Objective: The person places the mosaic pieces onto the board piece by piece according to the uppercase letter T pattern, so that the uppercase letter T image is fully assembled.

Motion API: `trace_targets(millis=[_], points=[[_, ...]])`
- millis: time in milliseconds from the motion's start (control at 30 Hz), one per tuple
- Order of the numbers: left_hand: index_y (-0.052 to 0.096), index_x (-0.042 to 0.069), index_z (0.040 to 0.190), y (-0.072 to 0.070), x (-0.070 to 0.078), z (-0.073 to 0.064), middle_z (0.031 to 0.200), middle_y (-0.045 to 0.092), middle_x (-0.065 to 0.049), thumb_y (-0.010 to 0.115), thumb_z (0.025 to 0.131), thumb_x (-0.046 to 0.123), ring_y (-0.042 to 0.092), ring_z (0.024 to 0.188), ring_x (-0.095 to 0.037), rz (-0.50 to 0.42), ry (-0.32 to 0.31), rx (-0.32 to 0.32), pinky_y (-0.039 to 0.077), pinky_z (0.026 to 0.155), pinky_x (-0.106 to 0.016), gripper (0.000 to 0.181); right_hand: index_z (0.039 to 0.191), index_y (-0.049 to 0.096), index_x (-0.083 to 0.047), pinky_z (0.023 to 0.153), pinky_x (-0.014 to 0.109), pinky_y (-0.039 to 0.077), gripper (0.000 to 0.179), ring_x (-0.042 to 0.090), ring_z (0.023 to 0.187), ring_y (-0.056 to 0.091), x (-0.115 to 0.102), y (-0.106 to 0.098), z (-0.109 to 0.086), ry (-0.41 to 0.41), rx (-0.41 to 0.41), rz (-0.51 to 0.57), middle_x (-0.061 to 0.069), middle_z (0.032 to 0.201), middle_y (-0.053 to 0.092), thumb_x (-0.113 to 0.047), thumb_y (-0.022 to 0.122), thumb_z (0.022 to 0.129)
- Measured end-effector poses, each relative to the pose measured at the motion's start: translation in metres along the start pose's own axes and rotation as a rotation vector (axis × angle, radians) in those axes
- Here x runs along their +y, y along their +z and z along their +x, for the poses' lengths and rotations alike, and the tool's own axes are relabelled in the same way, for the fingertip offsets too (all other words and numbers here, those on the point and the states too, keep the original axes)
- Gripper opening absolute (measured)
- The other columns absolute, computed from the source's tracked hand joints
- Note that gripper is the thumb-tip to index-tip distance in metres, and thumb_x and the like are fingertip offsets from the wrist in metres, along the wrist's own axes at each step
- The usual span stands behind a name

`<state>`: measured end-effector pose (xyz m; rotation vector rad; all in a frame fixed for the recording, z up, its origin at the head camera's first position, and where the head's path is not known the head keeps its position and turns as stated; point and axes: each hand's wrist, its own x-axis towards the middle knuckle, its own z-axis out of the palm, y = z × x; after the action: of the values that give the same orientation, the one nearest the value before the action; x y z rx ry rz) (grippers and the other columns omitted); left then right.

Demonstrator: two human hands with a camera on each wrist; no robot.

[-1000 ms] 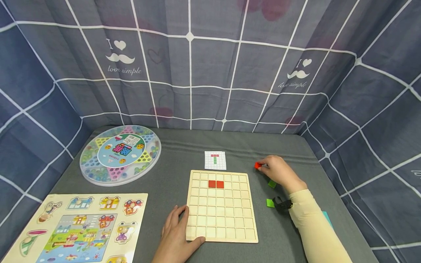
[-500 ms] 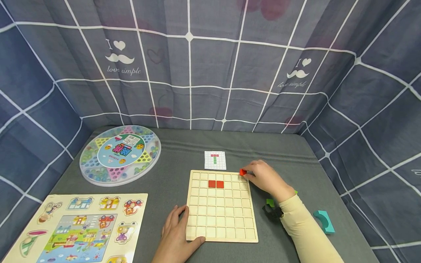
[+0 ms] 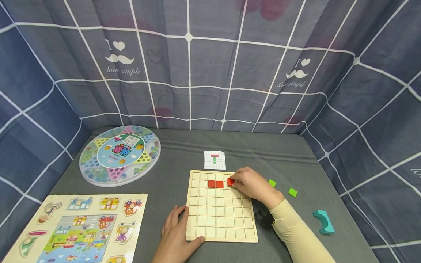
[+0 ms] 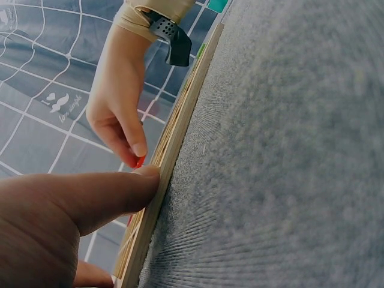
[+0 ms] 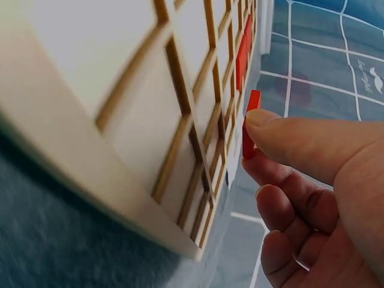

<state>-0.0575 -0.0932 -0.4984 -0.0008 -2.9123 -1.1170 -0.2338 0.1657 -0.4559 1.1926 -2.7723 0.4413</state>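
A wooden grid board lies on the grey cloth, with two red square tiles side by side in its second row. My right hand pinches a third red tile between thumb and fingertips, just right of that pair and close over the board. In the right wrist view this tile is held on edge beside the grid. My left hand rests at the board's lower left corner, its thumb along the front edge and fingers by the left side. The left thumb touches the board's rim.
Behind the board lies a pattern card with a red and green T. Two green tiles and a teal arch block lie to the right. At left are a round marble game and a picture puzzle.
My right hand has carried the red tile leftward from the cloth to over the board, beside the two red tiles. The green tiles and teal block have come into view. The left hand stays put.
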Motion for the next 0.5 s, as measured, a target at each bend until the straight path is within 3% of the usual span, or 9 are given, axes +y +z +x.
trace_targets(millis=[500], points=[[0.048, -0.007, 0.142, 0.0014, -0.0016, -0.0008, 0.142, 0.042, -0.017, 0.087, 0.069, 0.042, 0.024, 0.14, -0.043, 0.003, 0.039, 0.025, 0.028, 0.102, -0.067, 0.097, 0.12, 0.072, -0.009, 0.083, 0.036, 0.051, 0.034, 0.019, 0.098, 0.061, -0.0077, 0.0077, 0.0026, -0.002, -0.037, -0.001, 0.001, 0.104, 0.07, -0.014, 0.076, 0.087]])
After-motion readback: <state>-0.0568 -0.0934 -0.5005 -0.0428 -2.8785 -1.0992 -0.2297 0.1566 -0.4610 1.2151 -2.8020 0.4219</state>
